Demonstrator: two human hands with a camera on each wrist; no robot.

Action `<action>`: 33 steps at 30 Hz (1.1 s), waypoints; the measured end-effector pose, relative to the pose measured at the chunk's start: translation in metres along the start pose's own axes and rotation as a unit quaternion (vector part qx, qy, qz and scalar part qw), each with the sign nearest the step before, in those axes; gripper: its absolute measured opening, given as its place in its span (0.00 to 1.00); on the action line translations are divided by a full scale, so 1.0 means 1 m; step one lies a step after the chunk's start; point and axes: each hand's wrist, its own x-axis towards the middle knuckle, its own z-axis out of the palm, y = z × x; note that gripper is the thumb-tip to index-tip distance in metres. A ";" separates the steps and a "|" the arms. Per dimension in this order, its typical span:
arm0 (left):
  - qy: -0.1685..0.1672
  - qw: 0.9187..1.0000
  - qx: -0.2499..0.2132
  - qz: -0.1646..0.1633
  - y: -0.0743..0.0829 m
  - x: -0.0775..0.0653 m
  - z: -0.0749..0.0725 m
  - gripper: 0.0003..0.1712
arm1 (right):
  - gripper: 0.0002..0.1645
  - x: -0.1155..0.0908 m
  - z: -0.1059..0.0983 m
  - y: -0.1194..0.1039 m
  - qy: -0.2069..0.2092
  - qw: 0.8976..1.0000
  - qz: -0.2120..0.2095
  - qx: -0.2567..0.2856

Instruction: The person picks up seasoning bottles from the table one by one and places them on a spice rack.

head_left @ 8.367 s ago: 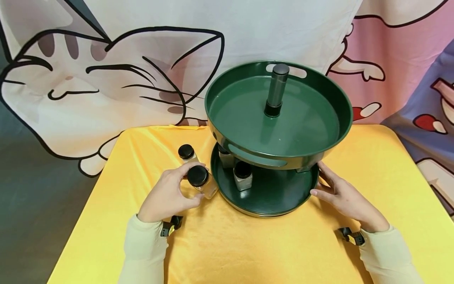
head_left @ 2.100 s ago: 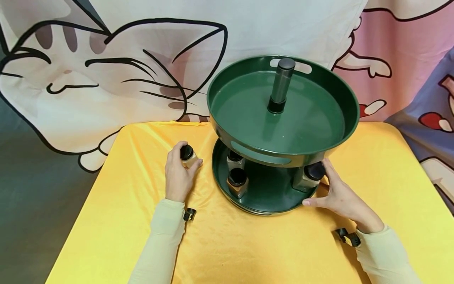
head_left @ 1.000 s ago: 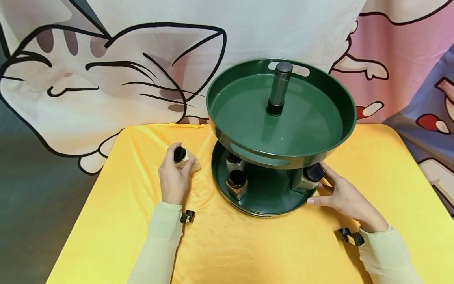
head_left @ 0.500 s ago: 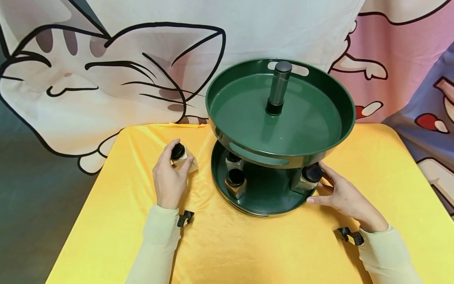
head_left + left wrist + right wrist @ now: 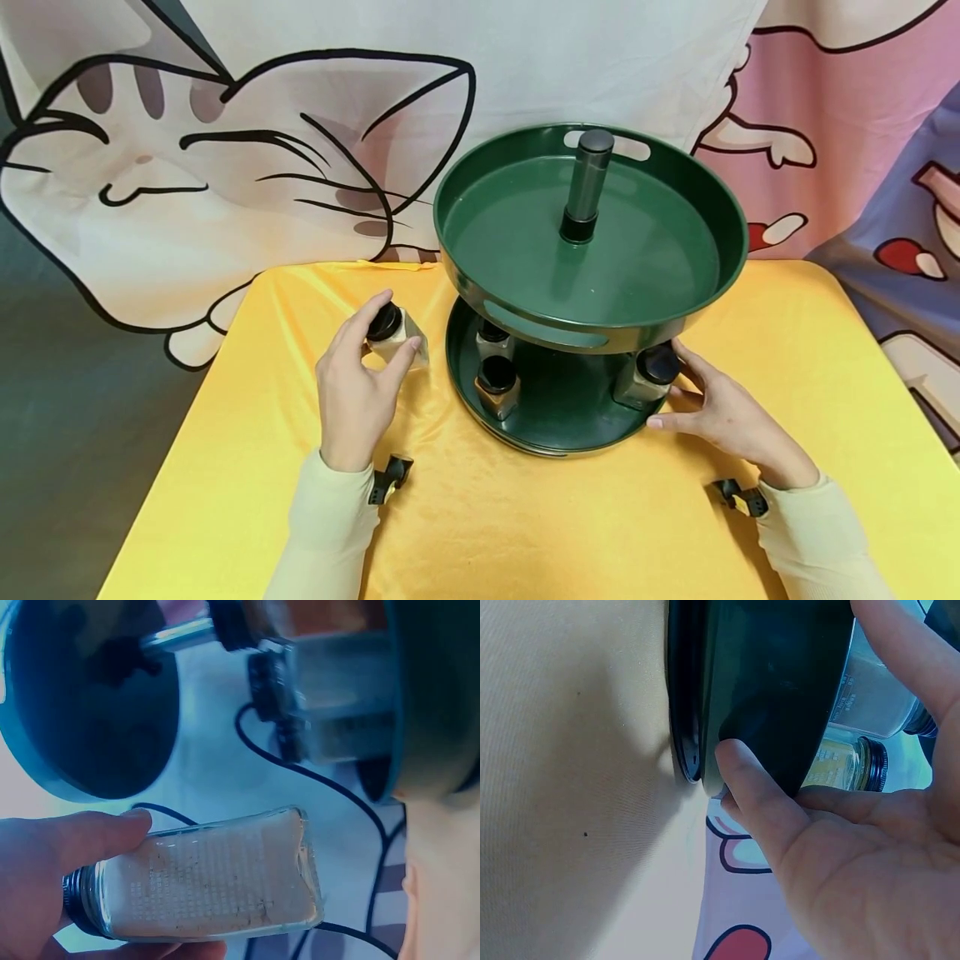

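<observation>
My left hand pinches a square glass spice jar with a black lid and pale powder inside, left of the two-tier green tray stand. In the left wrist view the jar lies sideways between thumb and fingers. My right hand touches the right rim of the lower tray, thumb in front and fingers fairly straight behind. Beside those fingers stands another spice jar on that tray. Two more jars stand at its left: a front one and a back one, partly hidden by the upper tray.
The upper tray overhangs the lower one, with a dark central post rising through it. A yellow cloth covers the table. Behind it hangs a printed curtain. A dark camera strap sits on the left wrist.
A jar that my left hand held 8.4 seconds ago has left it; the lower tray now bears more visible jars. My left hand has gripped another jar and lifted it slightly, tilting it. The right hand stays.
</observation>
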 end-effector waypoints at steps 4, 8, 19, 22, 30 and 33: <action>-0.007 1.000 -0.008 0.019 0.011 -0.002 -0.006 0.32 | 0.67 0.000 0.000 0.000 -0.005 1.000 0.008 0.000; -0.014 0.999 -0.029 0.039 0.021 -0.003 -0.009 0.33 | 0.67 0.001 -0.001 0.000 -0.007 1.000 0.012 -0.001; -0.030 0.993 -0.089 0.071 0.048 -0.010 -0.007 0.34 | 0.68 0.001 -0.001 0.000 -0.005 1.000 0.009 0.017; -0.032 0.992 -0.094 0.079 0.053 -0.012 -0.007 0.34 | 0.67 0.001 -0.001 -0.001 -0.005 1.000 0.008 0.014; -0.033 0.981 -0.131 0.140 0.066 -0.017 -0.001 0.35 | 0.67 -0.001 -0.001 -0.002 -0.002 1.000 0.004 0.015; -0.038 0.974 -0.146 0.166 0.071 -0.019 0.003 0.36 | 0.67 -0.001 0.000 -0.002 -0.001 1.000 0.003 0.016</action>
